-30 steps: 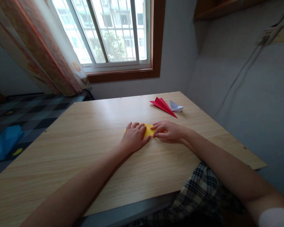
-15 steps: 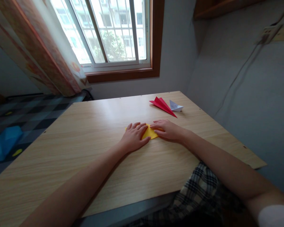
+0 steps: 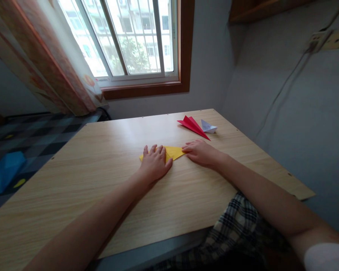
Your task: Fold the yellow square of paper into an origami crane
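A piece of yellow folded paper [image 3: 173, 152] lies on the wooden tabletop, with crease lines on its surface. My left hand [image 3: 154, 162] rests palm down over its left part, fingers spread and thumb out to the right; a small yellow corner shows beyond that hand. At the paper's pointed right end is my right hand [image 3: 200, 152], its fingers close together on the tip. The right thumb is mostly hidden. Between the two hands the middle of the paper shows.
Behind my right hand a red paper plane [image 3: 194, 127] lies beside a small white paper boat [image 3: 209, 127]. To the left, a blue paper shape [image 3: 7, 169] rests on a checked cloth [image 3: 45, 131]. The wooden table [image 3: 101, 180] ends below a window.
My left hand has shifted slightly left, and more of the yellow paper shows between the hands. My right hand now has its fingers at the paper's right tip.
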{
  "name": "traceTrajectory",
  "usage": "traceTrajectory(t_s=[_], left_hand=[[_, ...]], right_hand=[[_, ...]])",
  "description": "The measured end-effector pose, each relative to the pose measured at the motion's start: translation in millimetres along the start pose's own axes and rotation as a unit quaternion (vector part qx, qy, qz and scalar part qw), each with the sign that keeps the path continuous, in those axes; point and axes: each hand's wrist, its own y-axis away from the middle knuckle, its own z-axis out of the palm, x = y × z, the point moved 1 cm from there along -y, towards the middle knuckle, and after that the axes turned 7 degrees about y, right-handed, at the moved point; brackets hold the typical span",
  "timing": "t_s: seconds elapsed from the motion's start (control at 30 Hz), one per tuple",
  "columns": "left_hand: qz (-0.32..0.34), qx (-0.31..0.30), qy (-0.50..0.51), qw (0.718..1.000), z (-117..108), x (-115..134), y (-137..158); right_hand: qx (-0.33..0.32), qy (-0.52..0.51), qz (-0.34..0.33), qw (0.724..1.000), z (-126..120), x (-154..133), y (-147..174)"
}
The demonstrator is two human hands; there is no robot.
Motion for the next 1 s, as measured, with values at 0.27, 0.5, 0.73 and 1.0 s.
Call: traceTrajectory(t_s=[0.27, 0.5, 0.73, 1.0], left_hand=[[-0.013, 0.023, -0.017, 0.999, 7.0, -1.0, 0.2], [-0.016, 0.016, -0.01, 1.0, 7.9, -2.5, 0.5], [0.002, 0.011, 0.019, 1.0, 12.5, -7.8, -2.5], [0.049, 0.035, 0.034, 0.998, 12.6, -8.6, -2.8]], right_hand=[[-0.007, 0.052, 0.043, 0.998, -3.5, -0.4, 0.0], [0.001, 0.127, 0.106, 0.986, -11.2, -2.4, 2.3], [0.04, 0.071, 0.199, 0.977, -7.0, 3.5, 0.2], [0.013, 0.004, 0.25, 0.968, -2.1, 1.6, -0.3]])
